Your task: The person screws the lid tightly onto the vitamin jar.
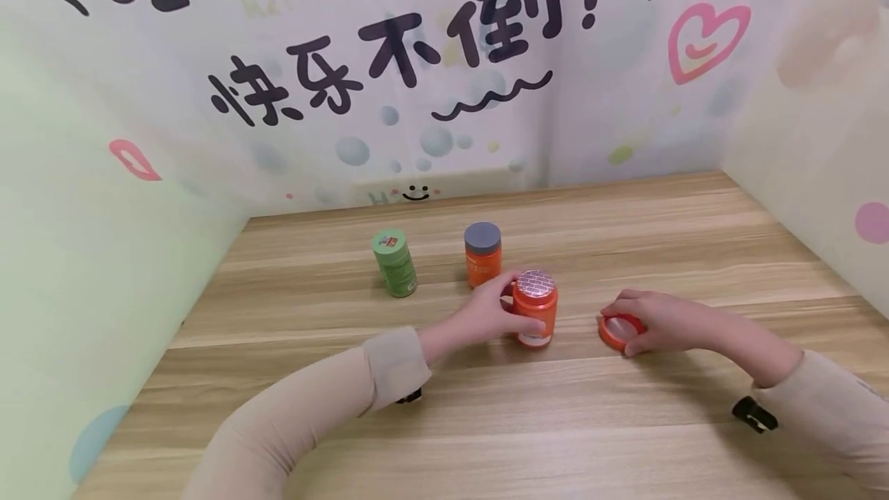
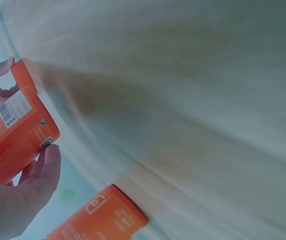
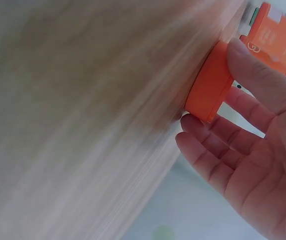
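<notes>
An orange jar (image 1: 546,310) without its lid stands on the wooden table, a patterned seal across its mouth. My left hand (image 1: 486,312) grips its side, thumb and fingers around the body. To the right, my right hand (image 1: 670,320) pinches an orange lid (image 1: 620,332) by the rim, low at the tabletop with its hollow side up. In the right wrist view the thumb lies along the edge of the lid (image 3: 210,82), with fingers on the opposite side. The labels on the held jar (image 2: 18,127) show in the left wrist view.
Behind my left hand stands a second orange jar (image 1: 484,267) with a grey lid. A green jar (image 1: 396,268) is farther left. A white printed sheet (image 1: 417,130) rises along the table's back edge, and pale walls flank both sides.
</notes>
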### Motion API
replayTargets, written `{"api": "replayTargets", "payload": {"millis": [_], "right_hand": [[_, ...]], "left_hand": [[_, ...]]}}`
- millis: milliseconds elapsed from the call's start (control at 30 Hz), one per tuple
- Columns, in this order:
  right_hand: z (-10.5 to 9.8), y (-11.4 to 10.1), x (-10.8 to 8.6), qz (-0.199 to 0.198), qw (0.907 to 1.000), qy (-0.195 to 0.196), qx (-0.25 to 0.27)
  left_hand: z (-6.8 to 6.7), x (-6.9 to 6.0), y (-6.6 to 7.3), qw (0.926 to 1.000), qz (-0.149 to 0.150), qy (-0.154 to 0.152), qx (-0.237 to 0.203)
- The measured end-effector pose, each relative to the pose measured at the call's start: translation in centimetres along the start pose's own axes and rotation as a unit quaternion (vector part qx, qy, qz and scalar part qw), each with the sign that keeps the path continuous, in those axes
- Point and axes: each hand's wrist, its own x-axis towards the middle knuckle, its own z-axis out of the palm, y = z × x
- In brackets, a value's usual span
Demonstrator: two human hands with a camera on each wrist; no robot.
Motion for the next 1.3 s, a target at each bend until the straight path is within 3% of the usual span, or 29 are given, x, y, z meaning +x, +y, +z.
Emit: {"api": "replayTargets", "payload": {"millis": [300,867,1167,1300], "right_hand": [[0.0,-0.1,0.0,0.003,1.0000,-0.006,-0.004],[0.0,0.0,0.0,-0.002,1.0000,-0.003,-0.005],[0.3,0.2,0.0,-0.051,0.9977,0.020,-0.040],[0.4,0.1,0.2,-0.066,0.9940,0.056,-0.067]], "left_hand": [[-1.5,-1.8,-2.0,0.9998,-0.003,0.015,-0.013],[-2.1,-2.2,-2.8,0.9997,0.001,0.025,-0.001],[-2.1,-2.1,-3.0,0.9997,0.001,0.026,0.000],[-2.2,-2.2,-3.0,0.9997,0.000,0.023,-0.004]]}}
